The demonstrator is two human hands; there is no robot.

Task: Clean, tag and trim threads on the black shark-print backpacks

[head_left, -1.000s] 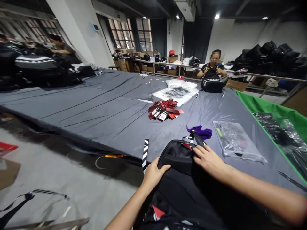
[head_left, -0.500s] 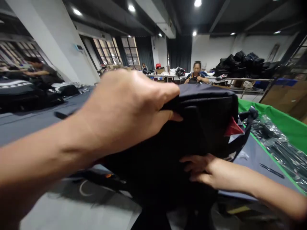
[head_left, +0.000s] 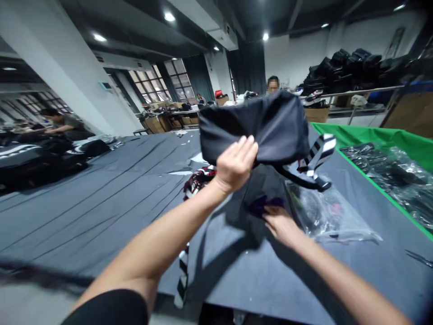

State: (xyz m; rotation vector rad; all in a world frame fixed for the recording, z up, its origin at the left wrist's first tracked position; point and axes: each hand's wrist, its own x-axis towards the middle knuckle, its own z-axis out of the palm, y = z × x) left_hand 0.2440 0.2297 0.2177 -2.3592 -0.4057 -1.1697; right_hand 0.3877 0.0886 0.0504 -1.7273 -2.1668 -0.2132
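Note:
My left hand (head_left: 238, 160) grips a black fabric bag (head_left: 280, 126) near its lower edge and holds it raised and tilted above the table. A black-and-white striped strap (head_left: 321, 151) hangs at its right side. Lower down, my right hand (head_left: 279, 223) is closed on a dark purple cloth (head_left: 262, 204) in the bag's shadow; its fingertips are partly hidden. Just right of that hand lies a clear plastic bag (head_left: 324, 216) with things inside. Red-and-black patterned straps (head_left: 198, 180) are bunched left of the bag.
A grey cloth-covered table (head_left: 111, 212) spreads to the left. Scissors (head_left: 419, 258) lie at the right edge. Plastic-wrapped goods (head_left: 382, 171) sit by a green sheet (head_left: 372, 133). Dark bags (head_left: 37, 155) are stacked at left, with a co-worker (head_left: 64, 124) behind them.
The black bag has moved away from me and up, uncovering the table in front. My left hand has gone from its upper edge to a lower one; my right hand now reaches the purple cloth.

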